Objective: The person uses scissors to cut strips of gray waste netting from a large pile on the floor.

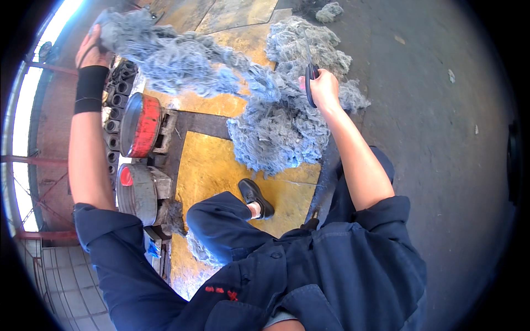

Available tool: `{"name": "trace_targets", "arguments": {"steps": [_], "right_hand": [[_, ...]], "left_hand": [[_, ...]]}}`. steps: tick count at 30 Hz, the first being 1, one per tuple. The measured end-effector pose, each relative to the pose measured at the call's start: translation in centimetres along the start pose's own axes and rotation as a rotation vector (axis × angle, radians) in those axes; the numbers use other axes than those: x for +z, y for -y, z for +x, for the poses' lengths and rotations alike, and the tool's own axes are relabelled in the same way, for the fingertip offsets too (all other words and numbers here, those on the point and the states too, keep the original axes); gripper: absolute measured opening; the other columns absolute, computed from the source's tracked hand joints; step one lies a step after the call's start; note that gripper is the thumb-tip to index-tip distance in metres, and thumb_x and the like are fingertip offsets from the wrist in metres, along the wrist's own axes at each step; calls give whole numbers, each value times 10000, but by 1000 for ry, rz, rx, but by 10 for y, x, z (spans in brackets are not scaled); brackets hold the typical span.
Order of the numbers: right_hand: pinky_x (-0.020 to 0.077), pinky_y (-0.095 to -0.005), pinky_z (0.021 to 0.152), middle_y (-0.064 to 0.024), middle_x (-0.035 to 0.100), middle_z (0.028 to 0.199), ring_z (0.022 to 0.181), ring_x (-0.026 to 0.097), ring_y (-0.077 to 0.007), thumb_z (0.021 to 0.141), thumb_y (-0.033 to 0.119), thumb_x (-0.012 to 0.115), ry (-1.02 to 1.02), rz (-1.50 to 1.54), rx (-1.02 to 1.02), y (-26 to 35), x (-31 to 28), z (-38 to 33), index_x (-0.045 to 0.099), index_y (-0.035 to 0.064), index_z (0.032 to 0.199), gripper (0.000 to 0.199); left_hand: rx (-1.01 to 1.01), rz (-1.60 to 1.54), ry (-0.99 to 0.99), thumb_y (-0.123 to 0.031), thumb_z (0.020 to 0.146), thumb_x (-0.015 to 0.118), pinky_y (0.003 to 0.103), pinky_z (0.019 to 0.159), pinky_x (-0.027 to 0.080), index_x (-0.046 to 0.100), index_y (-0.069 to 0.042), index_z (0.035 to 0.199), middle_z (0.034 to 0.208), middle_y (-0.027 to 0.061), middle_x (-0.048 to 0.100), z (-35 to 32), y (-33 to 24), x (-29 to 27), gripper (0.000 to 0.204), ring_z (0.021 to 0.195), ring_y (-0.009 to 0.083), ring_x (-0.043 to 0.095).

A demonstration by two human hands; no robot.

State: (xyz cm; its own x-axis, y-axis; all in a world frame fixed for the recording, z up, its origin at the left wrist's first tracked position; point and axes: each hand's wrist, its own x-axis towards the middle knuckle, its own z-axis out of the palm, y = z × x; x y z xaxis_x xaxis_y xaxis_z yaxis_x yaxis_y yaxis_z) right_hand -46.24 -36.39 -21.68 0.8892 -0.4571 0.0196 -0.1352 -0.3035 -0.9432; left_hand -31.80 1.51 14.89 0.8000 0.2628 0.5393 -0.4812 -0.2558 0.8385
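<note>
My left hand (94, 48), with a black band round its wrist, is raised at the upper left. It grips one end of a long bundle of grey-blue tangled fibre (187, 63). The bundle stretches right and down to a large heap of the same fibre (279, 132). My right hand (323, 89) is closed round the black handle of what look like scissors (312, 83). Their thin blade points away from me, over the paler far part of the heap (298, 41).
Yellow floor sheets (207, 165) lie under the heap, with dark grey floor (430, 138) to the right. On the left stand a red-banded drum (146, 127) and a grey drum (138, 193) by wooden pallets. Several pipe ends (115, 113) are stacked behind. A loose fibre clump (329, 12) lies far off.
</note>
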Motion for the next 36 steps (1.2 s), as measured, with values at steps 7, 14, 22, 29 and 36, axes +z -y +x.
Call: {"name": "trace_targets", "arguments": {"steps": [7, 14, 22, 29, 36], "right_hand": [[468, -241, 488, -100, 665, 703, 563, 619, -111, 748, 133, 726, 85, 162, 32, 8, 9, -4, 592, -15, 840, 220], [487, -250, 529, -80, 658, 739, 622, 624, -117, 743, 213, 748, 113, 78, 3, 10, 8, -4, 592, -2, 837, 282], [496, -248, 564, -92, 623, 854, 621, 581, -120, 751, 362, 753, 519, 533, -47, 58, 19, -35, 606, -14, 896, 429], [428, -221, 560, 0, 550, 743, 660, 514, -84, 695, 406, 787, 1022, 503, -27, 56, 52, -55, 583, 37, 837, 445], [475, -289, 671, -68, 642, 815, 725, 592, -152, 612, 210, 825, 841, -31, -381, 51, 40, -46, 576, -16, 893, 438]], "left_hand": [[165, 241, 150, -44, 812, 591, 291, 879, 448, 510, -44, 1245, 1173, 124, 569, 79, -91, -74, 440, 990, 200, 555], [-375, 93, 481, -165, 825, 658, 275, 802, 503, 497, -83, 1202, 1063, 53, 606, -51, 23, -31, 419, 934, 144, 602], [-508, 295, 1149, -220, 823, 662, 262, 830, 458, 591, 2, 1133, 1034, 46, 631, -221, 111, 32, 388, 934, 121, 580], [-424, 136, 1533, -142, 811, 574, 221, 703, 412, 620, 23, 1013, 864, 9, 608, -281, 120, 66, 265, 801, 82, 528], [-591, 136, 1153, -128, 757, 721, 215, 755, 411, 562, 20, 1111, 899, 35, 607, -323, 186, 47, 416, 834, 79, 525]]}}
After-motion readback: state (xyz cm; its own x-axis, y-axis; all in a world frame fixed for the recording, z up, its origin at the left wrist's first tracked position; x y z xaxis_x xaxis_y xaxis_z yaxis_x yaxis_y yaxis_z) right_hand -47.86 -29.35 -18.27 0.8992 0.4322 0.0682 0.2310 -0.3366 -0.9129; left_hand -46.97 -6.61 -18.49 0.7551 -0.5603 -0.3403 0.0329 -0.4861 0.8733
